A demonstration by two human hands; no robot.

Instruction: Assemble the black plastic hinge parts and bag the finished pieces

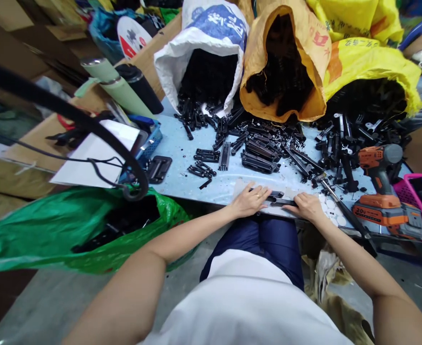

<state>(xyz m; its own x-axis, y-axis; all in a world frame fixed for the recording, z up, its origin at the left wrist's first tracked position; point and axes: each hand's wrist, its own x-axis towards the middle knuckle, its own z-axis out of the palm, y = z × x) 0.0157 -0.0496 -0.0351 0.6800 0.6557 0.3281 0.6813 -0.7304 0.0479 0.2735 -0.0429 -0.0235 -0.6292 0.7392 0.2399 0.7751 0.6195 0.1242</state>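
Observation:
Both my hands rest at the near edge of a light blue table [182, 158]. My left hand [248, 200] lies on a flat black plastic part [277, 194], fingers pressed together on it. My right hand [306, 206] pinches the other end of a thin black strip [281, 203] lying just below that part. Between the two hands the black pieces stick out onto the table. A heap of similar black parts [261, 146] covers the table behind them.
Sacks of black parts stand at the back: white [211, 33], orange [286, 57], yellow [369, 62]. An orange cordless drill [383, 191] lies right, beside a pink basket [417, 201]. A green bag [70, 235] sits lower left, a blue basket [149, 141] and bottles [120, 86] beyond.

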